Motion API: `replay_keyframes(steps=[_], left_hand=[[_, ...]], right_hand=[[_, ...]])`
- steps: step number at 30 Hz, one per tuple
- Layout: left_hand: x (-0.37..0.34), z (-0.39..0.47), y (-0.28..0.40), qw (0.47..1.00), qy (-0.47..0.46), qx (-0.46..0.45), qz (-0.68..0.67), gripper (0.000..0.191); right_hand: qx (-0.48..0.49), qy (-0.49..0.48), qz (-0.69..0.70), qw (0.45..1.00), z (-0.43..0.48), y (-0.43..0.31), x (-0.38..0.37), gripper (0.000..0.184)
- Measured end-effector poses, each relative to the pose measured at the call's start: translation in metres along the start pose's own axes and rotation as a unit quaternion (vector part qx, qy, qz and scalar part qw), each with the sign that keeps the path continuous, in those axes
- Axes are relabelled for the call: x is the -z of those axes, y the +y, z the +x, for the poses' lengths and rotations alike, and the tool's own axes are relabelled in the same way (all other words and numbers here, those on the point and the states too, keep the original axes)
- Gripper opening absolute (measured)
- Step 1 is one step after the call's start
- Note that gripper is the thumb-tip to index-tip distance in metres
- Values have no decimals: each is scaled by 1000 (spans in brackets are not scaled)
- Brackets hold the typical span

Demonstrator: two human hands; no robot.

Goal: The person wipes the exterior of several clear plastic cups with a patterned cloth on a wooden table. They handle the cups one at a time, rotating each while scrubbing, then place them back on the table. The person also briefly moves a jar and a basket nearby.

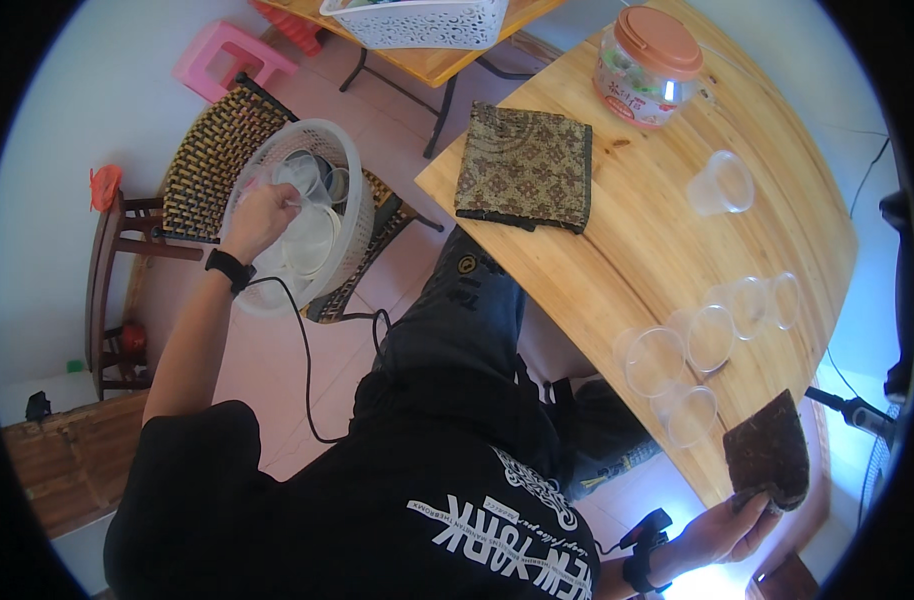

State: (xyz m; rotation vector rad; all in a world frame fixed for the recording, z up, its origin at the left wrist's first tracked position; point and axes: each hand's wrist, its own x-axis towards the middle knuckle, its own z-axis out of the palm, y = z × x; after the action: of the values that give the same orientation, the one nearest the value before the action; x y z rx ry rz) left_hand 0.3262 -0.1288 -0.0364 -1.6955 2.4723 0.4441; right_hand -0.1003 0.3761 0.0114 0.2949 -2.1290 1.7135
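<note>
My left hand (260, 216) reaches into a white perforated plastic basket (359, 217), its fingers pinched on the edge of a clear plastic cup (301, 174). Other clear containers and a round lid (312, 241) lie in that basket; the hand hides some of them. My right hand (731, 531) grips a corner of a folded dark brown cloth (768, 450), raised by the table's near right end. Close to this cloth, several clear plastic cups (654, 362) stand on the wooden table (562, 262). One more clear cup (719, 182) is farther up the tabletop.
A folded patterned cloth (524, 166) lies at the table's left corner, below a plastic jar with an orange lid (648, 67). Under the basket is a woven chair (221, 154). A pink stool (232, 60) and a second table with a white basket (419, 22) stand beyond.
</note>
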Motion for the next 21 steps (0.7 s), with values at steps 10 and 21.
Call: replay_keyframes(steps=[10,21], left_hand=[[11,2,13,994,54,-40,91,45],[43,-58,241,910,-17,-390,-139,35]], right_hand=[[-4,-4,9,1000,-4,-6,0,35],[-13,-34,-33,999,-20,-31,-13,42]])
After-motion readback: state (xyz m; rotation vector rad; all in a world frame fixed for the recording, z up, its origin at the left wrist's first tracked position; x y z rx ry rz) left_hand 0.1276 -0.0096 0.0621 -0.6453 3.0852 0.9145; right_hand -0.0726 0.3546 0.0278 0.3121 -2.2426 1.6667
